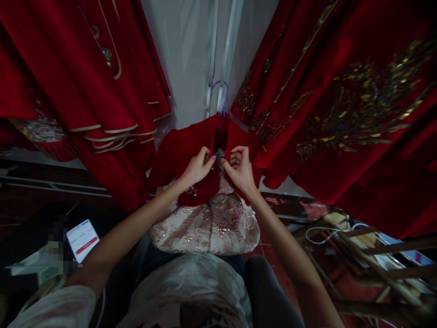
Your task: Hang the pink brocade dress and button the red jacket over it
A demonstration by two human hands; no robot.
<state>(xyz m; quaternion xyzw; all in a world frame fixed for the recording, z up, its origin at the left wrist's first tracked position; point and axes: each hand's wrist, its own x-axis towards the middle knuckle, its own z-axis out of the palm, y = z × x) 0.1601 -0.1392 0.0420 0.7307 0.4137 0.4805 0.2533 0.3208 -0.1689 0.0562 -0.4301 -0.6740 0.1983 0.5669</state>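
Note:
A small red velvet jacket hangs in front of me on a purple hanger. Below it spreads a pale pink and gold brocade skirt. My left hand pinches the left front edge of the jacket at its opening, fingers closed. My right hand grips the right front edge, fingers curled shut on the cloth. The two hands nearly touch at the middle of the jacket front. What lies between the fingertips is too small to make out.
Large red robes with gold embroidery hang at left and right. A white wall stands behind. A lit phone sits at lower left. A wooden chair with a white cable stands at lower right.

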